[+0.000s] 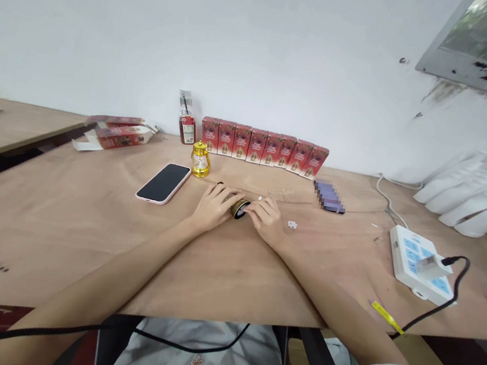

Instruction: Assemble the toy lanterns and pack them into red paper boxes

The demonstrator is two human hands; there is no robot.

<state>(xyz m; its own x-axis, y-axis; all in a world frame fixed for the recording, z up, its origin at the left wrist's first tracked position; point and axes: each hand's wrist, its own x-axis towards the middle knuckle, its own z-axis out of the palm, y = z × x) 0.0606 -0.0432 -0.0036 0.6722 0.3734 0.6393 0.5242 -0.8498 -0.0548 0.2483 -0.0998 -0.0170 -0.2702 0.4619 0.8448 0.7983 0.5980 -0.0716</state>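
Note:
Both my hands rest on the wooden table (82,232) near its middle, fingers curled round a small gold and black lantern part (239,208) lying between them. My left hand (214,205) grips its left end and my right hand (268,219) holds its right end. A finished small gold lantern (200,159) stands upright just behind my left hand. A black phone in a pink case (164,183) lies face up to the left of it.
A row of several red boxes (264,146) lines the wall, with a packaged red item (186,120) at its left end. An opened red box (118,133) lies far left. A white power strip (422,265) with a black cable sits right. Small white bits (292,224) lie near my right hand.

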